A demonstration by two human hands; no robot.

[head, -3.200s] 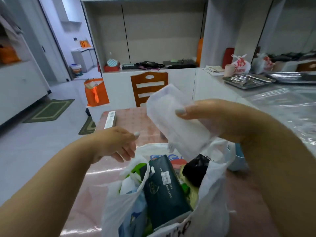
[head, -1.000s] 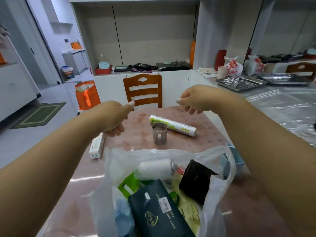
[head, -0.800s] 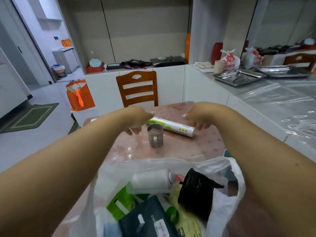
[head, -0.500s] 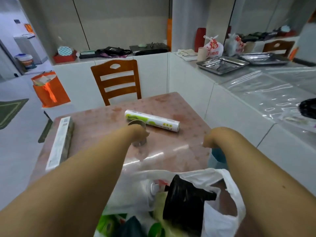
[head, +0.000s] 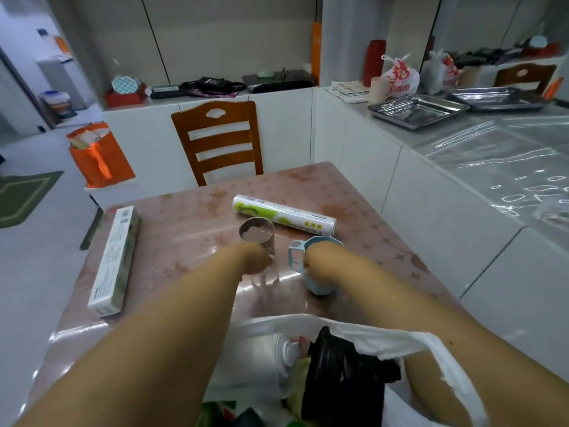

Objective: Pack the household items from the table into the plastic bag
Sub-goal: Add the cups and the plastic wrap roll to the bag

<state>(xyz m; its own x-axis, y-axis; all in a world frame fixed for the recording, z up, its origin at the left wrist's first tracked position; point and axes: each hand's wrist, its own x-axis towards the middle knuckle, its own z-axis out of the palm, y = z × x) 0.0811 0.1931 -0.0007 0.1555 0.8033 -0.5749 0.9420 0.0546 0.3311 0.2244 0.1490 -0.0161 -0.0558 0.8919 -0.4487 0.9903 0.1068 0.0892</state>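
Note:
A white plastic bag [head: 385,337] stands open at the near edge of the pink table [head: 184,229], holding a white spray can [head: 261,365], a black pouch [head: 338,374] and other items. My left hand [head: 255,261] is closed around the lower part of a metal cup [head: 257,232], fingers hidden behind it. My right hand [head: 318,257] grips a light blue mug [head: 318,288] just right of it, handle pointing left. A white and green roll [head: 286,214] lies behind both cups. A long white box [head: 115,260] lies at the table's left edge.
A wooden chair [head: 218,140] stands at the table's far side, with an orange bag [head: 98,155] on the floor to its left. A white counter on the right carries steel trays [head: 415,110] and a red-printed bag [head: 400,77].
Both hands went from above the bag down to the table. The left closed on the metal cup, the right on the blue mug beside it. The view tilted forward.

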